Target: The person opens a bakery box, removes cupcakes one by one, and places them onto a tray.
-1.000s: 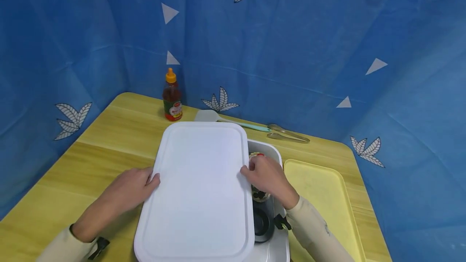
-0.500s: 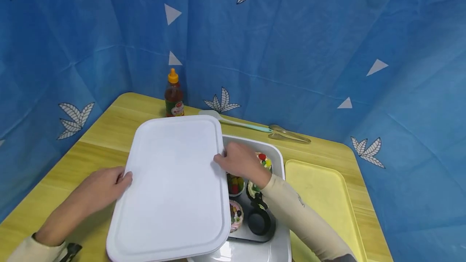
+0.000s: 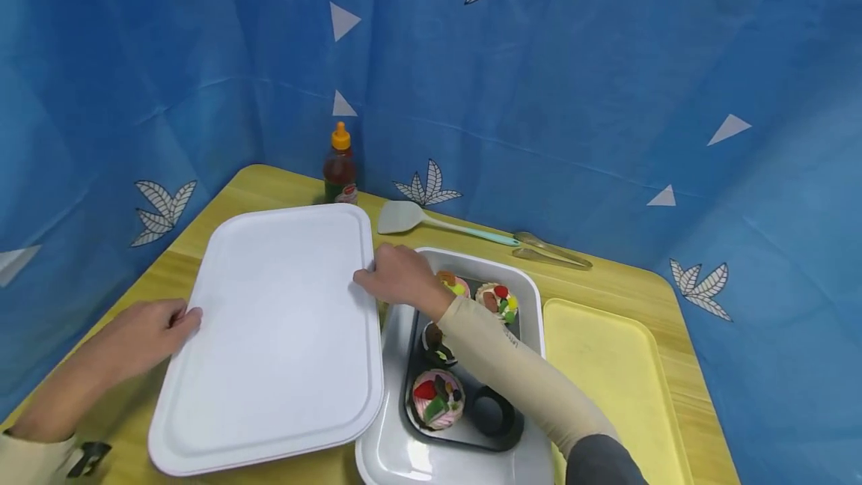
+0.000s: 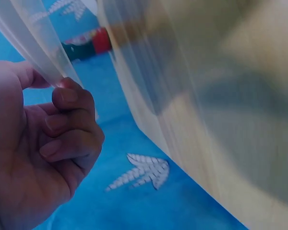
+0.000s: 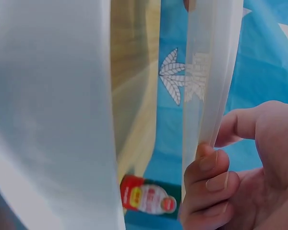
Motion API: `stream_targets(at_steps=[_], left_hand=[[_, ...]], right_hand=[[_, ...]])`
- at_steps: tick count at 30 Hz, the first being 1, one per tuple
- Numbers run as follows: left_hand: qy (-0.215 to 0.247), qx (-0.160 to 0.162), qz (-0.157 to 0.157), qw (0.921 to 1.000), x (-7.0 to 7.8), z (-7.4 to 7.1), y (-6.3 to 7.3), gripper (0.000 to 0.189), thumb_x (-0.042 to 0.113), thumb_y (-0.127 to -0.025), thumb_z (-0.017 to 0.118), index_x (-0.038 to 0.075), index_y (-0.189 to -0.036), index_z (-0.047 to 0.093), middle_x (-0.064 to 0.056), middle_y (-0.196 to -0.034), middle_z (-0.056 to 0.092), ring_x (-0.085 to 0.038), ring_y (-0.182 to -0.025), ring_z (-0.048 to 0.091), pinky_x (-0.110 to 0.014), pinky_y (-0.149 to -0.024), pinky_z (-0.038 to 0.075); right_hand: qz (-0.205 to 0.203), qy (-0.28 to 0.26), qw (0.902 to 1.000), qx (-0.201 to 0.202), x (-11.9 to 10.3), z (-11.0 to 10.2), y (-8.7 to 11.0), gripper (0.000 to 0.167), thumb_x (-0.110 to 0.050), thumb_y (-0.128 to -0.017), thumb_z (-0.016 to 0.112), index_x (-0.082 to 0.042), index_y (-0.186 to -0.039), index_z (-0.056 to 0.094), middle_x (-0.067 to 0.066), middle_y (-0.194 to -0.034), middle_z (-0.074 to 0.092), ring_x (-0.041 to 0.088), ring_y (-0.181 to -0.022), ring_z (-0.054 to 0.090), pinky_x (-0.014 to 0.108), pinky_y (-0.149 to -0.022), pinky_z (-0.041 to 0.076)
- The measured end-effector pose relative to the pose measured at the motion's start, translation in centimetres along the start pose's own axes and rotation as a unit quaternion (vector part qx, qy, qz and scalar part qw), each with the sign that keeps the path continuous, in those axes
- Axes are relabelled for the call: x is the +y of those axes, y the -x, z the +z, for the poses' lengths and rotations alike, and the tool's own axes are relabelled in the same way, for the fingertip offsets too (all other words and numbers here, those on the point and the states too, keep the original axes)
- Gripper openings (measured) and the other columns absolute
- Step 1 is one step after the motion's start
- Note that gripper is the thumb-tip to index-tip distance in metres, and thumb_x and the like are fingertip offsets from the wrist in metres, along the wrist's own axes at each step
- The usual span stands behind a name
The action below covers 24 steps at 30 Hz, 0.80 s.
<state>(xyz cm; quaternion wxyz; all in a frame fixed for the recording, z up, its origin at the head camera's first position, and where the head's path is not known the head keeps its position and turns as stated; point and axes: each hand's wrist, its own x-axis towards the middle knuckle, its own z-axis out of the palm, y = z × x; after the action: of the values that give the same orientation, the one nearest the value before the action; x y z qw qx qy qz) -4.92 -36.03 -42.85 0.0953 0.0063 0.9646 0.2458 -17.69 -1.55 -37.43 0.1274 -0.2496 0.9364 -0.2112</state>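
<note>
A white rectangular lid (image 3: pixel 276 335) with rounded corners is held over the left side of the table, pinched at both long edges. My left hand (image 3: pixel 151 331) grips its left edge, thumb on top; in the left wrist view the fingers (image 4: pixel 69 143) curl beneath the rim. On the opposite edge, my right hand (image 3: pixel 397 273) pinches the lid between thumb and curled fingers. Beside the lid stands an uncovered white plastic bin (image 3: pixel 535 302). Inside it a dark muffin pan (image 3: pixel 465 436) holds several decorated cupcakes (image 3: pixel 438 398), and one front cup has no cupcake. My right forearm hides part of the pan.
Behind the lid stands a sauce bottle (image 3: pixel 340 167) with an orange cap. A spatula (image 3: pixel 404 217) and metal tongs (image 3: pixel 552 254) lie along the table's back edge. A yellow tray (image 3: pixel 606 365) sits right of the bin. A blue curtain (image 3: pixel 572 96) hangs behind.
Both hands have carried the lid leftward from over the bin to beside it. The muffin pan and cupcakes inside have come into view. The head view has shifted slightly.
</note>
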Motion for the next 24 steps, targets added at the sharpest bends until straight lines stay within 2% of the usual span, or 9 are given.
stream_targets(at_steps=[6, 11, 17, 24], left_hand=[[0.008, 0.004, 0.002, 1.0, -2.2, -0.3, -0.4, 0.042, 0.035, -0.107, 0.042, 0.013, -0.071, 0.045, 0.001, -0.06, 0.038, -0.016, -0.053, 0.037, -0.03, -0.051, 0.031], [0.018, -0.004, 0.005, 0.9998, -3.9, -0.5, -1.1, 0.042, 0.032, -0.106, 0.043, 0.014, -0.069, 0.044, 0.001, -0.06, 0.038, -0.016, -0.055, 0.038, -0.03, -0.052, 0.031], [0.043, -0.023, -0.005, 0.9988, -5.8, -0.6, -1.9, 0.043, 0.033, -0.107, 0.041, 0.013, -0.069, 0.047, 0.001, -0.061, 0.039, -0.016, -0.056, 0.04, -0.031, -0.053, 0.034], [0.036, -0.047, -0.021, 0.998, -7.6, -0.1, -2.7, 0.043, 0.034, -0.107, 0.041, 0.011, -0.073, 0.052, -0.001, -0.065, 0.043, -0.017, -0.061, 0.044, -0.033, -0.057, 0.036]], right_hand=[[0.008, -0.01, 0.9997, -0.02, -1.1, 0.8, -2.1, 0.046, -0.033, -0.092, 0.059, -0.015, -0.053, 0.043, -0.004, -0.045, 0.031, 0.011, -0.04, 0.027, 0.027, -0.041, 0.019], [0.023, -0.015, 0.9978, -0.061, -1.5, 1.7, -4.1, 0.047, -0.036, -0.094, 0.058, -0.017, -0.055, 0.041, -0.005, -0.047, 0.028, 0.011, -0.043, 0.024, 0.028, -0.044, 0.02], [0.021, -0.021, 0.9951, -0.095, -1.6, 3.1, -6.4, 0.044, -0.037, -0.096, 0.058, -0.015, -0.061, 0.044, -0.003, -0.049, 0.032, 0.013, -0.044, 0.03, 0.028, -0.047, 0.027], [0.037, -0.018, 0.993, -0.111, -2.2, 4.4, -8.2, 0.042, -0.038, -0.098, 0.057, -0.013, -0.066, 0.047, -0.002, -0.052, 0.035, 0.013, -0.047, 0.034, 0.028, -0.049, 0.029]])
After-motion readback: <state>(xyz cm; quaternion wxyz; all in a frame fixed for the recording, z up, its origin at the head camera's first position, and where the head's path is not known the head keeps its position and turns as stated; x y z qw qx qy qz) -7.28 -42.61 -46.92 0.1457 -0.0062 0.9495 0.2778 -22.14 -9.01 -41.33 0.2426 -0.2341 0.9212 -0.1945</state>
